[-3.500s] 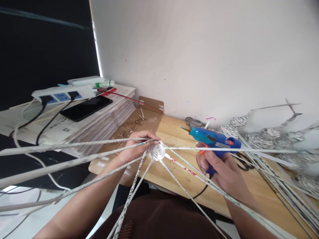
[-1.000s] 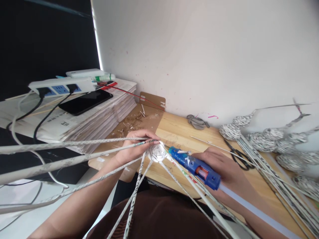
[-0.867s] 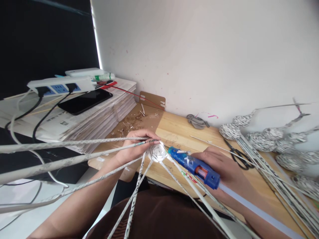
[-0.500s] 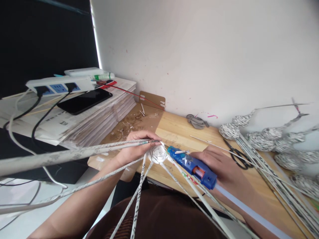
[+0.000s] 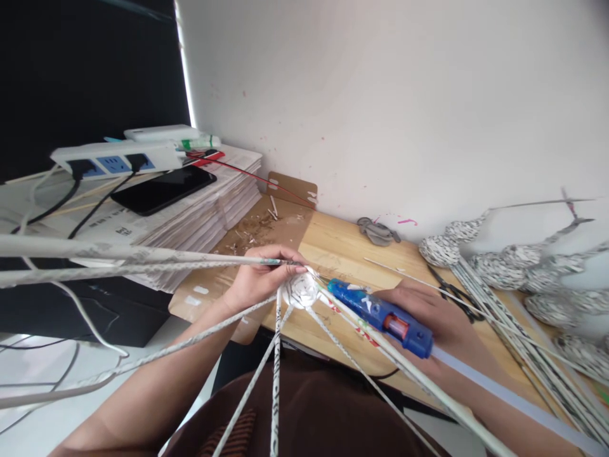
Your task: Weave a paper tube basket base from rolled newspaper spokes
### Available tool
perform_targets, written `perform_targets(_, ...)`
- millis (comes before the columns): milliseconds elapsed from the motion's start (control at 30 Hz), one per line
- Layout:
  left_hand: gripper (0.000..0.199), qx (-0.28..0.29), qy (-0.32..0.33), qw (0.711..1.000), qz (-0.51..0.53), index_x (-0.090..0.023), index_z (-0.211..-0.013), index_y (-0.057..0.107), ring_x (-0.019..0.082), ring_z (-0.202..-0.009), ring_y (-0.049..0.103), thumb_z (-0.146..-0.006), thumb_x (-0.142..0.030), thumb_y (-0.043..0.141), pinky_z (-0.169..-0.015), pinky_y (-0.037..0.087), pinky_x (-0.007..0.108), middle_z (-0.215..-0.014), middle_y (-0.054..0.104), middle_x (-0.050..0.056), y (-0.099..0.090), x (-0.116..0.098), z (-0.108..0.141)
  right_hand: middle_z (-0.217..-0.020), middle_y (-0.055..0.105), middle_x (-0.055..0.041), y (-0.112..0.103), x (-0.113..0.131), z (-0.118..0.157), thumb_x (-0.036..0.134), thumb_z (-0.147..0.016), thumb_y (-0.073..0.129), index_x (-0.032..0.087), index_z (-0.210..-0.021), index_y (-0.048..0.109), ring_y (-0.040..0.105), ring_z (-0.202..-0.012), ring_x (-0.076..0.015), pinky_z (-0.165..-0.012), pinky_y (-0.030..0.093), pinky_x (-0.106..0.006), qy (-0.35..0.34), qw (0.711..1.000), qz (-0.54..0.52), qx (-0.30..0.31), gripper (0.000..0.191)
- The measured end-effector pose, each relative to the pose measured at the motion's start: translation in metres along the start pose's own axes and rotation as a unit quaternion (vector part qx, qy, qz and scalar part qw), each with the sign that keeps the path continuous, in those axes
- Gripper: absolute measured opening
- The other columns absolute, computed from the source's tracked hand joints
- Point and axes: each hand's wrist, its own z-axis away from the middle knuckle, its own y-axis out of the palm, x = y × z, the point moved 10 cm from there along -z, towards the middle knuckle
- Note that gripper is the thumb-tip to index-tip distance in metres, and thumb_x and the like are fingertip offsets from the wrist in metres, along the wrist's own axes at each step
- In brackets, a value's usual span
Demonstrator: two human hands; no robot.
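My left hand (image 5: 252, 282) pinches rolled newspaper strips (image 5: 157, 263) at the upper left rim of a small round woven paper piece (image 5: 301, 291). More strips fan out from that piece, to the left, down toward my lap and to the lower right. My right hand (image 5: 419, 308) is wrapped round a blue hot glue gun (image 5: 361, 304), its fingers partly hidden behind the body. The gun's nozzle points left at the right edge of the woven piece; whether it touches is too small to tell. A long pale glue stick (image 5: 504, 393) sticks out of its back.
Left, a stack of newspaper (image 5: 223, 197) carries a phone (image 5: 166, 189) and a power strip (image 5: 117, 158) with cords. At right lie black scissors (image 5: 459, 298), loose paper rolls (image 5: 518, 343) and several woven gourd shapes (image 5: 440, 251). A grey cloth-like bundle (image 5: 375, 231) rests by the wall.
The glue gun has shifted a little to the right, away from the woven piece. The strips in my left hand have swung upward at their left ends, and that hand has risen slightly.
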Motion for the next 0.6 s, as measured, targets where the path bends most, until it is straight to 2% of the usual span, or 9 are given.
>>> perform_targets(233,0.009,0.005,-0.006,0.999,-0.036,-0.016,-0.081,0.075,0.013,-0.069,0.070,-0.075,-0.022,0.077,-0.064,0.055,0.018,-0.076,0.076,0.004,-0.001,0.001,0.002,-0.076,0.064,-0.0023,-0.001,-0.013,0.000,0.036,-0.086,0.063,0.022,-0.091,0.067,0.061,-0.065,-0.0174,-0.057,0.049,-0.029,0.084,0.994,-0.075,-0.016,0.015)
perform_targets(333,0.008,-0.007,0.001,0.999,-0.040,-0.016,-0.080,0.075,0.013,-0.069,0.071,-0.074,-0.022,0.078,-0.065,0.055,0.018,-0.075,0.076,0.004,-0.003,-0.001,0.003,-0.085,0.070,-0.0053,0.010,-0.026,0.002,0.039,-0.087,0.061,0.023,-0.093,0.070,0.067,-0.079,-0.0231,-0.067,0.055,-0.033,0.127,0.980,-0.151,0.008,0.020)
perform_targets(400,0.008,-0.012,0.006,0.999,-0.034,-0.016,-0.079,0.075,0.013,-0.068,0.071,-0.074,-0.022,0.078,-0.064,0.055,0.018,-0.074,0.076,0.003,-0.003,-0.003,0.004,-0.094,0.071,-0.0077,0.021,-0.041,0.007,0.044,-0.087,0.061,0.022,-0.098,0.070,0.067,-0.089,-0.0254,-0.077,0.056,-0.038,0.178,0.956,-0.234,0.017,0.026)
perform_targets(433,0.008,-0.013,0.008,1.000,-0.027,-0.016,-0.079,0.075,0.013,-0.068,0.071,-0.074,-0.021,0.078,-0.064,0.056,0.018,-0.075,0.076,0.003,-0.003,-0.004,0.004,-0.095,0.071,-0.0083,0.027,-0.049,0.010,0.046,-0.086,0.062,0.022,-0.100,0.069,0.066,-0.087,-0.0247,-0.076,0.055,-0.038,0.206,0.941,-0.267,0.017,0.029)
perform_targets(500,0.008,-0.016,0.012,1.000,-0.013,-0.016,-0.079,0.075,0.013,-0.067,0.071,-0.073,-0.020,0.078,-0.063,0.056,0.018,-0.075,0.076,0.004,-0.003,-0.007,0.004,-0.083,0.067,-0.0062,0.038,-0.063,0.016,0.049,-0.086,0.063,0.021,-0.100,0.069,0.060,-0.071,-0.0195,-0.065,0.051,-0.033,0.246,0.916,-0.314,0.030,0.031)
perform_targets(600,0.006,-0.022,0.021,1.000,0.002,-0.016,-0.078,0.075,0.014,-0.066,0.071,-0.073,-0.015,0.078,-0.062,0.056,0.018,-0.074,0.076,0.004,-0.003,-0.012,0.004,-0.062,0.052,0.0008,0.049,-0.073,0.019,0.049,-0.086,0.063,0.020,-0.095,0.069,0.043,-0.054,-0.0126,-0.051,0.036,-0.027,0.259,0.890,-0.373,0.037,0.031)
